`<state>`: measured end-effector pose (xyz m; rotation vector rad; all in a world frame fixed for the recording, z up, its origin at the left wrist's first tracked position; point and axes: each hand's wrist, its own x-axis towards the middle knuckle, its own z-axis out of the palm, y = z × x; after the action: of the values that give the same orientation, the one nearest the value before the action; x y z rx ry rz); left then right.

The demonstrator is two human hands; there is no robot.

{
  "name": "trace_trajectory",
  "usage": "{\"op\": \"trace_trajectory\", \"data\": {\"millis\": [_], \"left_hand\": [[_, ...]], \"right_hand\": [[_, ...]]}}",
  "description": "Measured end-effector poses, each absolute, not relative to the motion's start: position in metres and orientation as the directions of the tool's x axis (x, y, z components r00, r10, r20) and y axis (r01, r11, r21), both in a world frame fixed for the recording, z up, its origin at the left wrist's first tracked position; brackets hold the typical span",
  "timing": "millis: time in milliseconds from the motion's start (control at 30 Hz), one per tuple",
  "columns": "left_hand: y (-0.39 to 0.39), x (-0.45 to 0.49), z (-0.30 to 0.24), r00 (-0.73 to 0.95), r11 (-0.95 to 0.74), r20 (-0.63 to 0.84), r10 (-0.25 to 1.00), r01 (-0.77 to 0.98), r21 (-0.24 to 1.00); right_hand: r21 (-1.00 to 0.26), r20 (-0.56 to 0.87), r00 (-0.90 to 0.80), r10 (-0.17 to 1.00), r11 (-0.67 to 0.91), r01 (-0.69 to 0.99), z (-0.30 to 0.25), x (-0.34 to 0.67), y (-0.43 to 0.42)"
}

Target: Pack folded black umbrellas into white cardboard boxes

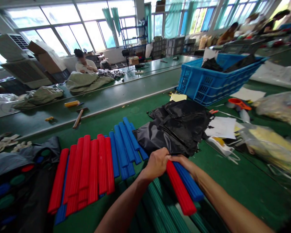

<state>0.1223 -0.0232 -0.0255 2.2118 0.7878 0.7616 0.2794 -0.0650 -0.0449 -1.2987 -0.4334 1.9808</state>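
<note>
**Two hands with a red ribbed rod (179, 189) and a blue ribbed rod (189, 181), green tabletop (247, 184).**
Left hand (156, 164) closed round the rods' upper ends; right hand (184, 164) curled narrowly over the blue rod. Both rods held above green ribbed rods (160, 207), near black nylon fabric (177, 126). Rows of red rods (84, 165) and blue rods (124, 145) lie to the left; blue plastic crate (219, 77) beyond.

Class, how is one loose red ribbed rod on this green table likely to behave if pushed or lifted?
Probably stiff: the red ribbed rod lies straight. Being round, it could roll on the green table, though its ribs may slow that.
</note>
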Motion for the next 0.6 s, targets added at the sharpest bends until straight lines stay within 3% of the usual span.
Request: {"op": "trace_trajectory", "data": {"millis": [67,167,233,300,367,433,600], "left_hand": [[-0.026,0.122,-0.026,0.607,-0.515,0.238,0.758,0.334,0.790],[-0.027,0.122,-0.020,0.524,-0.359,0.173,0.834,0.276,0.891],[-0.022,0.123,-0.015,0.337,-0.161,0.096,0.937,0.170,0.972],[-0.011,0.124,-0.011,0.125,0.048,-0.038,0.991,-0.077,0.996],[0.002,0.127,-0.009,0.010,0.201,-0.214,0.977,-0.386,0.900],[0.014,0.130,-0.007,-0.010,0.282,-0.351,0.936,-0.576,0.767],[0.036,0.131,-0.003,-0.001,0.366,-0.516,0.857,-0.702,0.610]], "right_hand": [[-0.605,-0.691,-0.206,0.693,-0.710,-0.359,-0.037,0.274,-0.065],[-0.434,-0.746,-0.296,0.597,-0.772,-0.464,-0.020,0.271,-0.072],[-0.412,-0.674,-0.340,0.656,-0.716,-0.564,-0.004,0.273,-0.079],[-0.489,-0.592,-0.267,0.761,-0.602,-0.631,0.010,0.277,-0.085],[-0.620,-0.537,-0.087,0.839,-0.463,-0.633,0.018,0.281,-0.085],[-0.743,-0.464,0.105,0.880,-0.322,-0.586,0.017,0.282,-0.080],[-0.887,-0.295,0.248,0.923,-0.168,-0.431,-0.005,0.268,-0.058]]}}
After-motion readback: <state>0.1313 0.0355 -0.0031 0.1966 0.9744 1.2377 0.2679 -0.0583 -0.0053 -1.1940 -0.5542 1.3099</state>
